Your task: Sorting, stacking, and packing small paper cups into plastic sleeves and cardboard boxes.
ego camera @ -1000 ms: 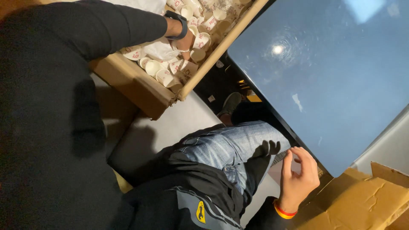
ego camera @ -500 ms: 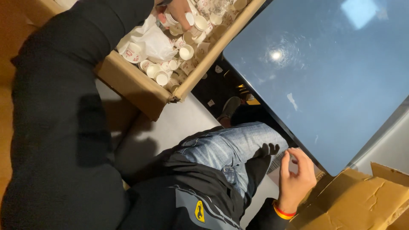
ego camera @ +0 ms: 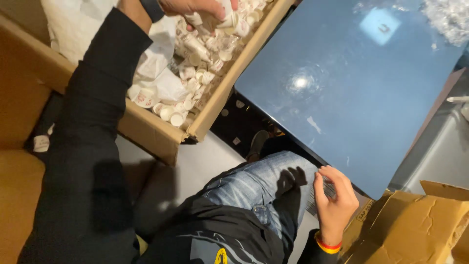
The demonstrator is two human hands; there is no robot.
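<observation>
White small cups (ego camera: 188,93) fill cardboard box (ego camera: 151,134); my left hand (ego camera: 195,7) grips one above it; right hand (ego camera: 334,205) beside it pinches a label sheet (ego camera: 320,198).

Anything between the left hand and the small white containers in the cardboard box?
Nothing visible. The left hand is already down among the small white containers in the open cardboard box, fingers touching some. The right hand rests apart at the blue table edge.

Dim warm light, overhead lamp glare on blue tabletop (ego camera: 342,98), soft shadows, slight motion blur top edge
</observation>
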